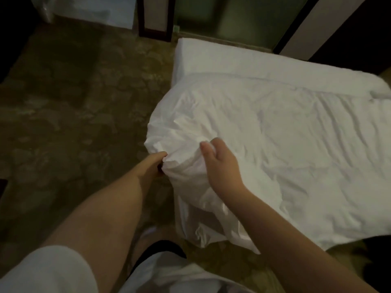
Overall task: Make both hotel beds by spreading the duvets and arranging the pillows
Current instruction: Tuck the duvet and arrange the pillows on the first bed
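The white duvet [264, 134] lies crumpled across the bed, spreading away from my hands to the right and ahead, and its near corner is bunched up between them. My left hand [154, 163] is at the left edge of that bunch, its fingers curled into the folds and mostly hidden by the cloth, so it has hold of the duvet at the side that hangs off the bed. My right hand [220, 166] sits just to the right of it, on top of the bunch, with thumb and fingers curled round a fistful of the fabric. The two hands are close together but apart, with a hump of gathered cloth between them. Below my right wrist the duvet's edge droops down over the side of the bed towards my legs. Beyond my hands a bare strip of the white mattress [211, 58] shows past the duvet's far edge. To the left of my left arm is the patterned brown carpet [74, 102], and my white sleeve [53, 269] shows at the near left corner
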A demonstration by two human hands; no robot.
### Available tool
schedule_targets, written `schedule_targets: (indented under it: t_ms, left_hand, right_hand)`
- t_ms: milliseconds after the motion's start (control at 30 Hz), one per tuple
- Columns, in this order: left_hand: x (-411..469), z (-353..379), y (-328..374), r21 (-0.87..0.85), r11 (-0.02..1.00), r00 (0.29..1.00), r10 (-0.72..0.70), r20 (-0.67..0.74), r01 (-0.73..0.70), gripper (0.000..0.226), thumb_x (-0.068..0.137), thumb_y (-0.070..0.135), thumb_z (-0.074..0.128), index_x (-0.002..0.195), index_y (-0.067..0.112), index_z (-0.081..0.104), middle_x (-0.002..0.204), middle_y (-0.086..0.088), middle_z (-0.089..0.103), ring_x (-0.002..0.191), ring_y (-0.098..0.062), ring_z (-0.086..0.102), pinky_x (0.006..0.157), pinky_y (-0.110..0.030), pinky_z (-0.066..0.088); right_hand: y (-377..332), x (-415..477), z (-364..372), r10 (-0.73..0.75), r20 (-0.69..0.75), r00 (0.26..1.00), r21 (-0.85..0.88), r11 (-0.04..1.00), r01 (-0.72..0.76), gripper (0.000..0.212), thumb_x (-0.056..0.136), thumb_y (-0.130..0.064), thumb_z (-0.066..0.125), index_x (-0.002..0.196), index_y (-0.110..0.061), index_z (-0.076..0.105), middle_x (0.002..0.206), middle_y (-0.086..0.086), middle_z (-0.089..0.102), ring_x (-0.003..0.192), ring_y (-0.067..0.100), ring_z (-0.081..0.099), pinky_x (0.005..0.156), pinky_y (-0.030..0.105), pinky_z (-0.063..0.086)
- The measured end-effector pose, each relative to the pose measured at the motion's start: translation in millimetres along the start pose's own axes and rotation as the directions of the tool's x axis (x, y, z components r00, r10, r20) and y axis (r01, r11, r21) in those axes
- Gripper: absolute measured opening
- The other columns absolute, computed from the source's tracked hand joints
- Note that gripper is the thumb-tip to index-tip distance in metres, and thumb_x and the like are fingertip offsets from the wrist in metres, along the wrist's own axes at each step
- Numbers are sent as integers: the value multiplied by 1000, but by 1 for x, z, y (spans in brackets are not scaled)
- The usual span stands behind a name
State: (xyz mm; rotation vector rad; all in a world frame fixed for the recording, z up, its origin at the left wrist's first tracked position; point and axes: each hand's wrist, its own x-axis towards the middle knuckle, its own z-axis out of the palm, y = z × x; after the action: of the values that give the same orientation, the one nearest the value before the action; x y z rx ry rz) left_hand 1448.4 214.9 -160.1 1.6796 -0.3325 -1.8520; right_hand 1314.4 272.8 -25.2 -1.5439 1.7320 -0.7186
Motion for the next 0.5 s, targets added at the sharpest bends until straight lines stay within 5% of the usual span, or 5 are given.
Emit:
schedule_targets:
  t_ms: [133, 233, 367, 500]
  left_hand:
    - [31, 28, 34, 34, 998, 997, 58, -54, -56, 46, 96, 18, 47, 138, 0, 42, 133, -18, 52, 64, -15, 45, 73, -31, 45]
    - [37, 50, 75, 40, 992, 989, 126, -76, -124, 47, 91, 20, 54, 135, 5, 46, 124, -16, 56, 73, -21, 53, 63, -32, 45]
    - [21, 93, 129, 42, 980, 969, 200, -145, -196, 49, 86, 20, 59, 132, 7, 48, 121, -15, 56, 100, -31, 56, 76, -35, 47]
    - [-25, 174, 153, 119, 859, 857, 508, -88, -498, 46, 77, 14, 61, 122, 3, 53, 115, -13, 61, 100, -30, 59, 87, -38, 53]
  right_hand:
    - [7, 24, -38, 4, -267, 964, -33, 999, -14, 36, 100, -27, 44, 66, -22, 33, 63, -7, 39, 55, 4, 39, 56, 12, 32]
    - [18, 29, -67, 71, -410, 910, 13, 997, -72, 34, 100, -26, 44, 68, -19, 36, 64, -7, 40, 57, 6, 40, 56, 22, 31]
    - [41, 24, -111, 212, -601, 770, 150, 977, -152, 26, 100, -25, 43, 81, -8, 46, 68, -4, 45, 72, 17, 44, 64, 27, 26]
    - [60, 6, -176, 270, -745, 610, 285, 956, -75, 32, 101, -27, 43, 71, -15, 38, 66, -4, 41, 60, 10, 38, 65, 30, 31]
